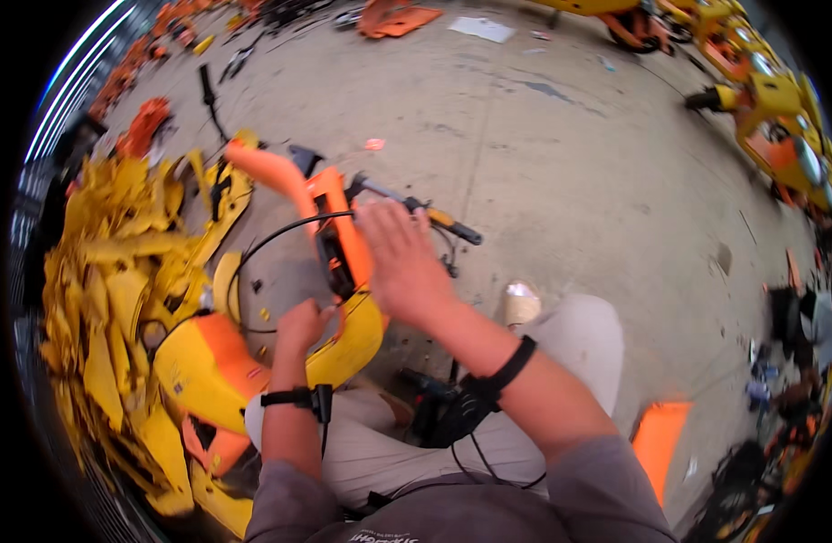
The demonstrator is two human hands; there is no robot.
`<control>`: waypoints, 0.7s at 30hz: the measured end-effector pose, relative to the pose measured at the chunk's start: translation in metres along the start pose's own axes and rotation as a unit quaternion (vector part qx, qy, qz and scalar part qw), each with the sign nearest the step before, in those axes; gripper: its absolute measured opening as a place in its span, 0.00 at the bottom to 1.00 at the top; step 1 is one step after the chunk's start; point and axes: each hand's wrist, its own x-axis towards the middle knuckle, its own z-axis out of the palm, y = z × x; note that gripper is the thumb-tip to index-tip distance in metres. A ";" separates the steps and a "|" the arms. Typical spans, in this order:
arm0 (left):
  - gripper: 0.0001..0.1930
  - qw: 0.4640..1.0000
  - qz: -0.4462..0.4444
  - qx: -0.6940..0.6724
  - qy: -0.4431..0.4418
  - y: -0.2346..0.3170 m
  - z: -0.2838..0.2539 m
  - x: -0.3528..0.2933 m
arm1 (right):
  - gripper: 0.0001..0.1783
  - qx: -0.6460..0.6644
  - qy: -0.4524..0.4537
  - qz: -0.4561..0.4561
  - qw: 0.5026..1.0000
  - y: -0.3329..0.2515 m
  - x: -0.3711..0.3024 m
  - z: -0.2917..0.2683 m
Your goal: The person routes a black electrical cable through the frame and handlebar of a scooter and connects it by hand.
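Note:
In front of me stands a partly stripped scooter with an orange front panel [344,213] and a curved yellow body panel [351,348]. My right hand [405,258] lies against the right side of the orange panel, its fingers stretched out. Closed fingers show on my left hand [300,328], beside the inner edge of the yellow panel; what they grip, if anything, is hidden. A black cable [280,233] arcs left from the orange panel. The handlebar has a black grip [468,233] at the right.
A heap of yellow panels [117,299] fills the left side. A dark power tool [427,403] is between my legs. Yellow scooters [769,104] stand at the far right. An orange panel [660,443] lies near right, beside scattered parts.

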 end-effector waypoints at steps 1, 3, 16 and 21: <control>0.29 1.000 0.014 -0.022 -0.005 -0.007 0.002 -0.004 | 0.48 0.011 -0.006 -0.014 1.000 -0.006 -0.004 0.008; 0.28 1.000 -0.006 -0.027 -0.010 -0.002 0.006 -0.015 | 0.48 -0.004 0.001 -0.031 0.999 -0.002 -0.010 0.009; 0.27 0.997 0.058 -0.041 0.044 -0.001 0.048 0.007 | 0.42 0.055 -0.025 0.014 0.998 0.022 -0.034 0.025; 0.29 0.995 0.054 -0.045 0.074 -0.069 0.104 0.032 | 0.48 -0.008 -0.130 -0.011 0.991 -0.018 -0.034 0.038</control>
